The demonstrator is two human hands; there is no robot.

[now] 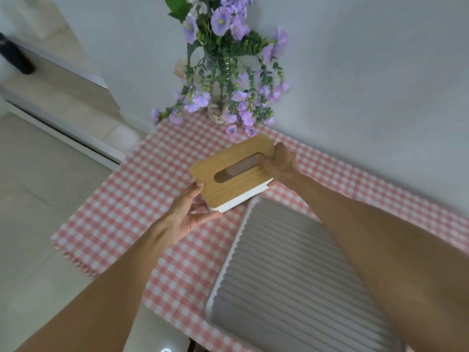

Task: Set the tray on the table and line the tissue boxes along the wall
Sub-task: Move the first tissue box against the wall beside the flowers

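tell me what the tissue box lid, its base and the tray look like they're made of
Tissue box lid: looks like light wood or bamboo, matte, with visible grain; could be a printed veneer.
Base: smooth white, probably plastic, with a seamless rounded edge.
Tray: ribbed grey floor and raised white rim, moulded in look, likely plastic, though coated metal cannot be ruled out.

The box (234,174) has a matt wood-grain lid on a smooth white plastic-looking base. The tray (291,275) is ribbed grey with a smooth white rim. A checked cloth (132,199) covers the table; the vase (218,107) looks like clear glass.
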